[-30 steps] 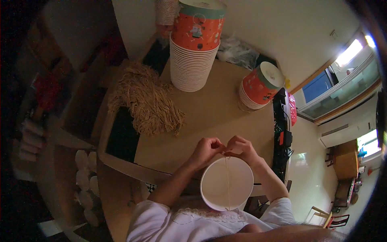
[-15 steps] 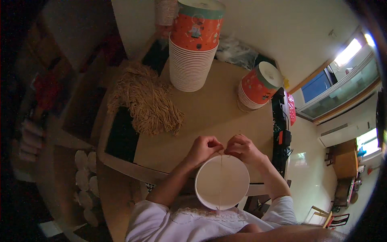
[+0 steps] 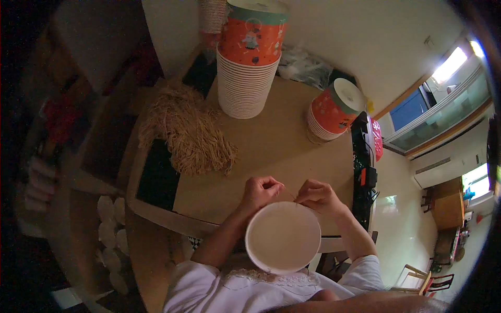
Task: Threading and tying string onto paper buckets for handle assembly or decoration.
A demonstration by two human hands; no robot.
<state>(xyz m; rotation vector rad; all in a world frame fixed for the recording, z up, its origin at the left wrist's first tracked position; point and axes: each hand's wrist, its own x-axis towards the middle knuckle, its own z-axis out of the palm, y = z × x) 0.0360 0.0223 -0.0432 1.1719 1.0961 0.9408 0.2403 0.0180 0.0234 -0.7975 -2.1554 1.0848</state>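
Note:
A white paper bucket (image 3: 283, 237) leans against my chest at the table's near edge, its open mouth facing up toward me. Past its far rim, my left hand (image 3: 261, 191) is closed in a pinch on a thin string. My right hand (image 3: 319, 197) pinches the same string (image 3: 288, 192) right by the rim, so a short length runs slantwise between the two hands. Whether the right fingers also grip the rim is hard to make out. A large bundle of tan strings (image 3: 190, 133) lies on the table to the left, beyond my left hand.
A tall stack of orange and white paper buckets (image 3: 248, 83) stands at the back, and a shorter stack (image 3: 334, 112) at the right. Clear plastic bags (image 3: 305, 68) lie behind them. Along the table's right edge are a black-and-orange object (image 3: 368, 178) and cables. Brown board (image 3: 261, 151) covers the tabletop.
My hands have moved apart, the left one slightly leftward. The string that crossed the bucket's mouth no longer shows there. The bucket has shifted a little to the left.

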